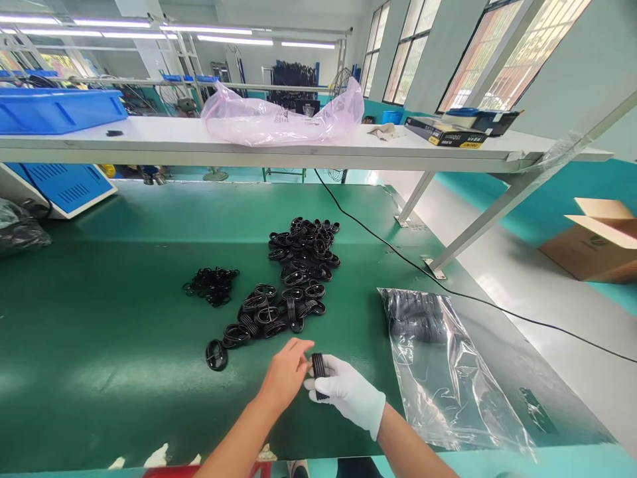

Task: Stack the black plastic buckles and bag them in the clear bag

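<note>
Fingers of the gloved right hand are closed around a small stack of black rings above the green table, steadied by the bare left hand; light, flexible rubber, probably best pinched across the stack's edges.

Factory assembly hall, shown by a long green-matted workbench heaped with black rubber rings, a white overhead shelf bearing blue plastic crates, fluorescent strip lights and a cardboard carton.
</note>
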Motion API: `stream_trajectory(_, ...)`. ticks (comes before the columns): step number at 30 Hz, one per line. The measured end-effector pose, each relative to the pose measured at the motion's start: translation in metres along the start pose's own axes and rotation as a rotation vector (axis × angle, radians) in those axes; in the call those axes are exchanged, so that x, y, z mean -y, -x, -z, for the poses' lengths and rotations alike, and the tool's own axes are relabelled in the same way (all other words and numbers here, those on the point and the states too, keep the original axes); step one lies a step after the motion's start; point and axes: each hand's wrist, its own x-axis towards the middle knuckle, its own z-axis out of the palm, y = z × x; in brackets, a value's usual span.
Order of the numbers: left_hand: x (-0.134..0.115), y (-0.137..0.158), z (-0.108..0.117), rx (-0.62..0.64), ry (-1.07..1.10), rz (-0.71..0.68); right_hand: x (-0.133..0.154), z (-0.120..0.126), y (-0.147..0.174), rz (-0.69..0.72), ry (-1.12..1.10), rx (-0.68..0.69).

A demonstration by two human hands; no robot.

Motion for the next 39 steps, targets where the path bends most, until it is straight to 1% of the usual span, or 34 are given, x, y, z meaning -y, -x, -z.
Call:
stream_trajectory(2,0.013,0.001,0.018,0.049,-0.05,0.106,-0.004,0.008,-0.004,0.006,0.003,-0.084)
stream_trajectory(3,0.019,0.002,0.027,0.052,-0.098,0.176,-0.007,0.014,-0.006,0.007,0.019,-0.122)
stream_trajectory(5,0.03,0.007,0.039,0.073,-0.211,0.272,-0.014,0.026,-0.013,0.005,0.102,-0.186)
stream_trajectory(6,0.033,0.011,0.041,0.109,-0.267,0.274,-0.017,0.031,-0.016,0.002,0.161,-0.216)
stream_trajectory(8,0.036,0.018,0.037,0.226,-0.376,0.209,-0.021,0.04,-0.022,-0.014,0.24,-0.237)
stream_trajectory(10,0.035,0.024,0.026,0.339,-0.473,0.12,-0.023,0.043,-0.023,-0.033,0.19,-0.157)
stream_trajectory(12,0.034,0.027,0.015,0.388,-0.534,0.081,-0.023,0.044,-0.021,-0.057,0.038,-0.021)
stream_trajectory(14,0.033,0.026,0.008,0.374,-0.541,0.087,-0.022,0.044,-0.016,-0.083,-0.108,0.078)
stream_trajectory(15,0.033,0.024,0.005,0.359,-0.532,0.112,-0.021,0.044,-0.013,-0.095,-0.15,0.096)
stream_trajectory(17,0.031,0.02,0.0,0.332,-0.511,0.193,-0.021,0.045,-0.01,-0.098,-0.17,0.088)
stream_trajectory(19,0.027,0.016,-0.006,0.306,-0.511,0.278,-0.022,0.047,-0.012,-0.081,-0.105,0.037)
stream_trajectory(20,0.024,0.015,-0.01,0.292,-0.525,0.302,-0.023,0.049,-0.015,-0.07,-0.029,-0.011)
stream_trajectory(22,0.018,0.013,-0.017,0.278,-0.574,0.285,-0.026,0.051,-0.024,-0.059,0.175,-0.141)
stream_trajectory(24,0.014,0.013,-0.022,0.295,-0.63,0.223,-0.03,0.054,-0.034,-0.05,0.353,-0.272)
stream_trajectory(25,0.013,0.013,-0.024,0.309,-0.652,0.201,-0.031,0.056,-0.039,-0.039,0.409,-0.33)
stream_trajectory(27,0.013,0.013,-0.024,0.327,-0.664,0.206,-0.033,0.06,-0.046,-0.005,0.463,-0.427)
stream_trajectory(29,0.014,0.012,-0.023,0.315,-0.605,0.256,-0.035,0.064,-0.052,0.017,0.502,-0.499)
stream_trajectory(31,0.016,0.011,-0.024,0.275,-0.456,0.287,-0.035,0.066,-0.054,0.005,0.516,-0.513)
stream_trajectory(33,0.017,0.009,-0.029,0.232,-0.262,0.267,-0.036,0.067,-0.055,-0.02,0.512,-0.483)
stream_trajectory(35,0.019,0.007,-0.037,0.2,-0.108,0.218,-0.036,0.065,-0.054,-0.03,0.509,-0.455)
stream_trajectory(39,0.023,0.005,-0.051,0.157,0.009,0.162,-0.034,0.062,-0.051,-0.019,0.539,-0.434)
